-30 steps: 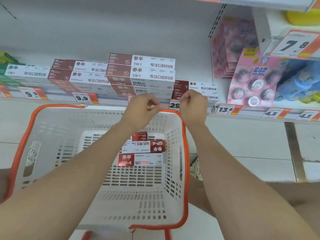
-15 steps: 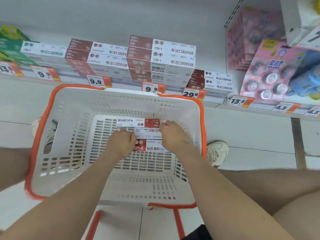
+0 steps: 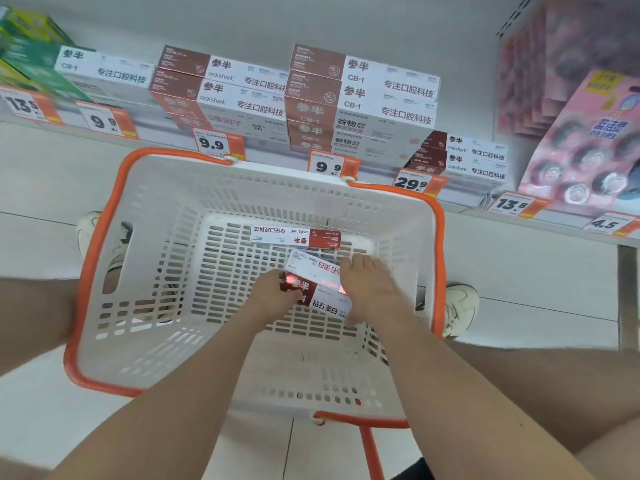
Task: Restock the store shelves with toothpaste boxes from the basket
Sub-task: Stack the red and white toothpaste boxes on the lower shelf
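While the basket point(image 3: 242, 188) sits on the floor directly below the shelf point(image 3: 270, 154), three toothpaste boxes remain in it, all toward 1 o'clock of its floor. The far box point(image 3: 294, 236) lies flat and untouched. A tilted box point(image 3: 313, 266) overlaps the front box point(image 3: 323, 301).

Left hand point(image 3: 273, 299): fingers curled round the red left end of the front box. Right hand point(image 3: 370, 289): fingers bent over the right end of the tilted box, thumb down along the front box's end, so it appears to clamp both.

Step in hand, by my reading: lifting the pair out. To do it well, square the two boxes into one stack first, since the upper one is skewed and could slide off. Press inward from both ends, then lift straight up past the rim before moving toward 12 o'clock.

Surroundings: pale tiled floor point(image 3: 536, 289), one shoe at 9 o'clock point(image 3: 90, 233) and one at 3 o'clock point(image 3: 457, 306) of the basket. Stacked cartons point(image 3: 363, 98) fill the shelf at 12 o'clock, with pink hanging packs point(image 3: 588, 150) at 2 o'clock. The low stack point(image 3: 474, 157) at 1 o'clock has room on top. Orange price tags point(image 3: 414, 183) line the shelf edge.
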